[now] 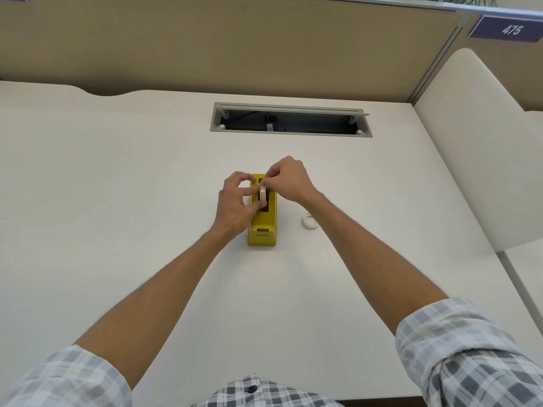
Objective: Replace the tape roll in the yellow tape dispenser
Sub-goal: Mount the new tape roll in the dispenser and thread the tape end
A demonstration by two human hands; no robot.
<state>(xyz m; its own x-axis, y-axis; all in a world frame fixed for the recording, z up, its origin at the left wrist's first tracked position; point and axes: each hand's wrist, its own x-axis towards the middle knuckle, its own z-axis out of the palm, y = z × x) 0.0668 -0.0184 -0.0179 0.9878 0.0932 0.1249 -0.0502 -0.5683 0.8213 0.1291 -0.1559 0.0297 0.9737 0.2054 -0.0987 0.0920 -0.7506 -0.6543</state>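
A yellow tape dispenser (262, 230) stands on the white desk (117, 201), its cutter end toward me. A white tape roll (262, 194) sits upright in the dispenser's dark slot. My left hand (235, 205) pinches the near side of the roll from the left. My right hand (289, 179) grips the roll's far top edge with its fingertips. A second white tape roll (310, 221) lies flat on the desk just right of the dispenser.
A long open cable slot (291, 120) is set into the desk behind the dispenser. A tan partition wall (235, 48) rises at the back. A white side panel (476, 148) borders the desk on the right.
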